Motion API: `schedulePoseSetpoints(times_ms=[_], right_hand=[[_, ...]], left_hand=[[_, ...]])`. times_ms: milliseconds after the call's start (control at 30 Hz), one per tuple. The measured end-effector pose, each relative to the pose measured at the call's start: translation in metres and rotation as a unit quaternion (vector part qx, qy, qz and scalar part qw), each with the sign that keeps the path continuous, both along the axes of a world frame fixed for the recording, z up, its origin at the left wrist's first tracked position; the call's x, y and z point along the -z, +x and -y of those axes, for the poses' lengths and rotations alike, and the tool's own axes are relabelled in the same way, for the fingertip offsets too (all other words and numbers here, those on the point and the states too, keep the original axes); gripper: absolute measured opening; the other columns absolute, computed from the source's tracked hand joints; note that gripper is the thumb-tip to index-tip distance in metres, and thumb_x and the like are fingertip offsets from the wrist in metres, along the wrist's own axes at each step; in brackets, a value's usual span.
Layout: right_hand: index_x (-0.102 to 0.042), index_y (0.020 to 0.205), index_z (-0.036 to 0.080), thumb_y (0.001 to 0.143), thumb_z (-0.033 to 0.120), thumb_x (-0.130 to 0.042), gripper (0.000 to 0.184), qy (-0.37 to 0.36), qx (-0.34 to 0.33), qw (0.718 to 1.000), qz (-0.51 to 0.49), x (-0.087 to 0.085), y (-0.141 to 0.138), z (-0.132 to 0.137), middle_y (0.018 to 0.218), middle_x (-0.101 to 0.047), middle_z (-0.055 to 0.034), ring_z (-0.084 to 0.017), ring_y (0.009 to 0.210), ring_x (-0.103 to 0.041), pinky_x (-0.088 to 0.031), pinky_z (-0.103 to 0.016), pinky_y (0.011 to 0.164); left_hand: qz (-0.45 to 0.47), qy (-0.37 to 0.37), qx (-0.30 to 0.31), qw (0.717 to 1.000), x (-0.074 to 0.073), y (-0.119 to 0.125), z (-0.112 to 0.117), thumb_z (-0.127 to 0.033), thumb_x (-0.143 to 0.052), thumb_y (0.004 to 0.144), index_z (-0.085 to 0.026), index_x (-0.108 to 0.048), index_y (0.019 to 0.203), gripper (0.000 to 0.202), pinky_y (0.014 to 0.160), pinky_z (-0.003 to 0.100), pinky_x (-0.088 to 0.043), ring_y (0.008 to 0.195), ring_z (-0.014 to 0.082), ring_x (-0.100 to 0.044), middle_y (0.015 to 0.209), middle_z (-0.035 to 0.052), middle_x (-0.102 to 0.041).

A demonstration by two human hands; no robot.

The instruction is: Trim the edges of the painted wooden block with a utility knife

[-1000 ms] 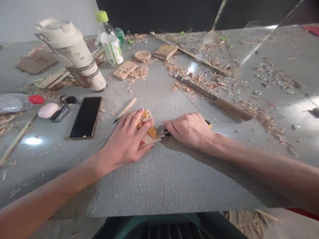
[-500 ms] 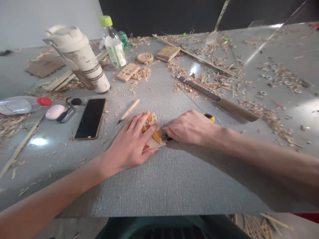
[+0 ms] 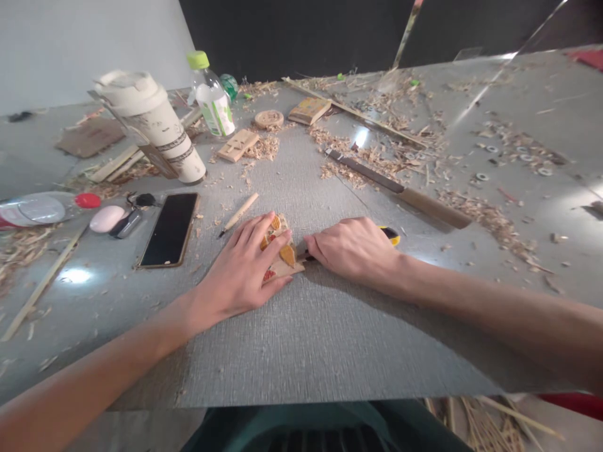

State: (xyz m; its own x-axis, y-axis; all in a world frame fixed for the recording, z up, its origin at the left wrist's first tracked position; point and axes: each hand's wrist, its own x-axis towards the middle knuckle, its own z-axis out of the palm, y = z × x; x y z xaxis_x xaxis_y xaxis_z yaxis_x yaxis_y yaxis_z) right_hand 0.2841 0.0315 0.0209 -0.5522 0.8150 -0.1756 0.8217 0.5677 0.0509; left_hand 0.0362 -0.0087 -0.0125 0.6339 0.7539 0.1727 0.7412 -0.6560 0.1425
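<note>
Painted wood piece [image 3: 284, 257] lies pinned under the flat, spread left hand [image 3: 240, 276]. The right hand [image 3: 353, 250] clenches a knife [image 3: 391, 235] at the piece's right edge, apparently mid-cut, which calls for firm, steady pressure.

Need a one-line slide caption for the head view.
Left hand pins a small painted wood piece on the grey mat while the right hand holds a yellow-handled cutter at its edge.

I see a grey table [image 3: 541, 125] with a mat [image 3: 306, 326] on it. A painted wood piece [image 3: 285, 256], phone [image 3: 170, 229], cup [image 3: 155, 125], bottle [image 3: 211, 97], long knife [image 3: 400, 191] and wood bits [image 3: 264, 147] lie there.
</note>
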Motion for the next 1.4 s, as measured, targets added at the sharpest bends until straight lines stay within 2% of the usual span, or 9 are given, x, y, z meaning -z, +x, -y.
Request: schedulePoseSetpoints(times_ms=[67, 233, 300, 533, 800, 1100, 1233, 1300, 1400], right_hand=[[-0.078, 0.081, 0.02, 0.118, 0.04, -0.03, 0.064, -0.006, -0.033, 0.999, 0.012, -0.001, 0.001, -0.005, 0.084, -0.082, -0.0088, -0.018, 0.06, -0.057, -0.015, -0.037, 0.06], [-0.077, 0.08, 0.021, 0.118, 0.04, -0.034, 0.061, -0.015, -0.208, 0.978, 0.022, -0.002, 0.011, -0.03, 0.079, -0.079, -0.006, -0.014, 0.056, -0.047, -0.018, -0.037, 0.062], [-0.077, 0.08, 0.02, 0.119, 0.04, -0.035, 0.06, -0.02, -0.249, 0.968, 0.009, -0.002, 0.015, -0.036, 0.08, -0.079, -0.006, -0.014, 0.058, -0.046, -0.019, -0.037, 0.064], [-0.079, 0.084, 0.021, 0.119, 0.035, -0.033, 0.059, -0.02, -0.286, 0.958, -0.013, -0.003, 0.02, -0.034, 0.087, -0.08, -0.0081, -0.018, 0.069, -0.052, -0.029, -0.038, 0.072], [-0.079, 0.092, 0.028, 0.117, 0.04, -0.012, 0.072, -0.025, -0.285, 0.957, -0.045, 0.002, 0.026, -0.033, 0.097, -0.082, -0.0108, -0.022, 0.077, -0.054, -0.035, -0.039, 0.081], [-0.074, 0.078, 0.018, 0.117, 0.041, -0.032, 0.062, -0.077, -0.39, 0.914, -0.079, 0.015, 0.026, -0.059, 0.08, -0.077, -0.009, -0.015, 0.062, -0.044, -0.023, -0.038, 0.067], [-0.072, 0.082, 0.016, 0.121, 0.038, -0.022, 0.067, -0.072, -0.379, 0.916, -0.114, 0.01, 0.03, -0.057, 0.078, -0.073, -0.0069, -0.014, 0.063, -0.043, -0.025, -0.037, 0.067], [-0.071, 0.089, 0.017, 0.122, 0.042, -0.019, 0.066, -0.083, -0.327, 0.928, -0.157, 0.004, 0.034, -0.051, 0.079, -0.071, -0.005, -0.014, 0.063, -0.044, -0.027, -0.035, 0.066], [-0.065, 0.094, 0.02, 0.12, 0.053, -0.029, 0.056, -0.112, -0.215, 0.95, -0.196, -0.006, 0.043, -0.037, 0.073, -0.063, 0.0005, -0.014, 0.059, -0.044, -0.028, -0.032, 0.062]], left_hand=[[0.0, -0.002, 0.001, 1.0, 0.001, 0.0, 0.0, -0.056, -0.059, 0.107, -0.014, -0.05, 0.158, 0.066, 0.125, 0.073, -0.039, 0.159, 0.0507, -0.037, 0.172, 0.0303, -0.035], [-0.007, -0.016, 0.032, 0.999, 0.001, 0.008, 0.002, -0.056, -0.06, 0.107, -0.013, -0.046, 0.162, 0.071, 0.126, 0.073, -0.039, 0.162, 0.0504, -0.033, 0.173, 0.0308, -0.034], [-0.009, -0.02, 0.037, 0.999, 0.001, 0.013, 0.003, -0.057, -0.061, 0.106, -0.014, -0.045, 0.163, 0.073, 0.125, 0.073, -0.04, 0.162, 0.0497, -0.033, 0.173, 0.0303, -0.034], [0.006, -0.014, 0.063, 0.998, -0.001, 0.022, 0.004, -0.057, -0.066, 0.103, -0.011, -0.051, 0.155, 0.071, 0.126, 0.071, -0.041, 0.162, 0.0483, -0.036, 0.171, 0.0333, -0.038], [-0.005, -0.025, 0.07, 0.997, -0.001, 0.022, 0.005, -0.059, -0.059, 0.107, -0.015, -0.044, 0.158, 0.069, 0.123, 0.074, -0.043, 0.163, 0.0484, -0.034, 0.172, 0.0327, -0.035], [0.003, -0.034, 0.095, 0.995, 0.0, 0.011, 0.002, -0.057, -0.058, 0.108, -0.019, -0.03, 0.17, 0.077, 0.123, 0.077, -0.04, 0.163, 0.0508, -0.031, 0.174, 0.0316, -0.031], [-0.009, -0.027, 0.099, 0.995, -0.004, 0.004, 0.001, -0.056, -0.058, 0.109, -0.012, -0.038, 0.165, 0.074, 0.125, 0.075, -0.039, 0.163, 0.0521, -0.032, 0.173, 0.0356, -0.03], [-0.008, -0.033, 0.106, 0.994, -0.005, 0.001, 0.0, -0.056, -0.057, 0.109, -0.011, -0.04, 0.164, 0.073, 0.127, 0.075, -0.036, 0.165, 0.0518, -0.029, 0.175, 0.036, -0.028], [-0.006, -0.047, 0.116, 0.992, -0.005, -0.005, -0.005, -0.058, -0.056, 0.11, -0.014, -0.038, 0.167, 0.074, 0.131, 0.075, -0.03, 0.169, 0.0485, -0.023, 0.179, 0.0331, -0.024]])
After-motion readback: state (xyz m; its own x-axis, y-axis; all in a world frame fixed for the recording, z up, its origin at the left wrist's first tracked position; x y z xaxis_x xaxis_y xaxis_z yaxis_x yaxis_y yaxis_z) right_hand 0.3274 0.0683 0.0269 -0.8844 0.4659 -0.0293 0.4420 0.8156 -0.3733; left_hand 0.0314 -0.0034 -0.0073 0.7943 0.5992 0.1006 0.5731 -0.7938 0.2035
